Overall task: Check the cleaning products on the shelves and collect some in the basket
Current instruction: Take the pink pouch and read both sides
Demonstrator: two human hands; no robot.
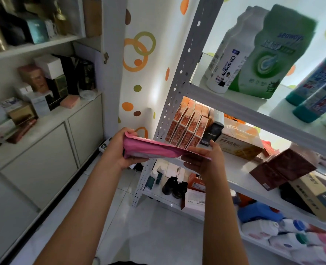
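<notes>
A flat pink pouch (154,149) is held level in front of the white metal shelf unit (177,73). My left hand (120,150) grips its left end. My right hand (206,159) holds its right end, thumb on top and fingers underneath. On the upper shelf stand a white "Oil enemy" bottle (229,60), a green refill pouch (273,58) and teal-capped blue bottles (315,88). No basket is in view.
Orange boxes (187,127) and a cardboard carton (238,142) fill the middle shelf, with a brown packet (282,167) to the right. Lower shelves hold dark bottles (174,186) and several white and blue bottles (273,226). A cream cabinet (43,150) stacked with boxes stands to the left.
</notes>
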